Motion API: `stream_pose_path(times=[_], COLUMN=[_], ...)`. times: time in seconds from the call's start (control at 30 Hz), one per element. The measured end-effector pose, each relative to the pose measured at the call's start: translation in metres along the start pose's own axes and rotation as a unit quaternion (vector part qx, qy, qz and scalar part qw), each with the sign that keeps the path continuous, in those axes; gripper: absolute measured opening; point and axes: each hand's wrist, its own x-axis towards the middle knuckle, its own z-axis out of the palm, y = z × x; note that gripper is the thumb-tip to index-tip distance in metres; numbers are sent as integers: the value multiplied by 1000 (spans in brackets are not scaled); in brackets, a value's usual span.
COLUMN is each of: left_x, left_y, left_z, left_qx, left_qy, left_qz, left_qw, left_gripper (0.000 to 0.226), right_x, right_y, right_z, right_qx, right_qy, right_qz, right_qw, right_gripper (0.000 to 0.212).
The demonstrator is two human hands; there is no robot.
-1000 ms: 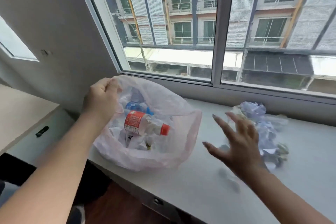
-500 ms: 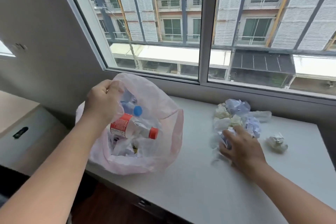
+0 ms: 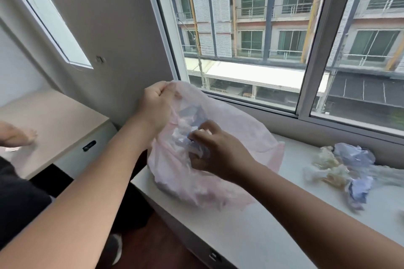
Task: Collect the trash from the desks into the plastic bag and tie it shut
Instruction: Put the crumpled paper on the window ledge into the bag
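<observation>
Head view: pale pink plastic bag (image 3: 247, 137) resting on white desk (image 3: 273, 225) below window (image 3: 262, 39), mouth raised toward the camera. Left hand (image 3: 156, 104) closed in a fist on the upper left rim of the bag, film pinched between thumb and fingers, holding the mouth up. Right hand (image 3: 215, 153) at the bag mouth, fingers curled tight around a wad of crumpled paper (image 3: 192, 139), white and pale blue, partly inside the opening. Further contents of the bag blurred behind the film; not identifiable. Loose pile of crumpled trash (image 3: 341, 168) on the desk, to the right of the bag and apart from it: bluish, cream and white paper with some clear film. Second, beige desk (image 3: 50, 115) at lower left, lower than the white one, against the grey wall (image 3: 105, 28). Another person's hand (image 3: 17, 135) resting flat on the beige desk at the left edge.
</observation>
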Motion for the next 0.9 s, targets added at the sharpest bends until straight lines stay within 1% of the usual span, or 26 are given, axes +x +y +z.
stream_pose_path(times=[0.07, 0.1, 0.2, 0.27, 0.4, 0.47, 0.53, 0.57, 0.63, 0.73, 0.8, 0.83, 0.87, 0.9], left_x=[1, 3, 7, 13, 25, 27, 31, 32, 34, 38, 39, 39, 38, 36], left_y=[0, -2, -7, -11, -18, -19, -19, -18, -19, -22, -24, -24, -24, -22], left_z=[-5, -6, -11, -14, -14, -9, -3, 0, 8, 22, 32, 38, 44, 50], left_qx=[-37, -51, -70, -87, -110, -128, -133, -135, -148, -152, -164, -176, -184, -182], left_qy=[-25, -40, -89, -113, -136, -154, -168, -173, -188, -217, -239, -246, -248, -245], left_qz=[-1, -2, -5, 4, 2, -3, 6, 14, 27, 29, 12, -1, -10, -14], left_qw=[999, 998, 994, 990, 985, 980, 977, 975, 971, 964, 957, 953, 951, 952], left_gripper=[32, 33, 37, 37, 37, 37, 36, 36, 36, 35, 34, 35, 35, 35], right_x=[21, 32, 58, 62, 59, 59, 61, 61, 51, 16, -21, -41, -62, -83], right_y=[-2, -3, 6, 15, 22, 19, 15, 12, 6, 1, 7, 12, 20, 33], right_z=[17, 25, 49, 61, 79, 79, 70, 62, 45, 26, 12, 1, -12, -25], right_qx=[-68, -105, -167, -171, -180, -179, -132, -105, -101, -168, -181, -193, -217, -244], right_qy=[-14, -29, -123, -143, -124, -146, -178, -180, -145, -66, 19, 74, 129, 174], right_qz=[-25, -20, 67, 113, 156, 173, 186, 192, 184, 115, 51, 25, 20, 40], right_qw=[997, 994, 976, 968, 963, 957, 957, 959, 967, 977, 982, 978, 968, 953], right_gripper=[37, 38, 47, 50, 49, 60, 68, 71, 70, 65, 55, 46, 36, 30])
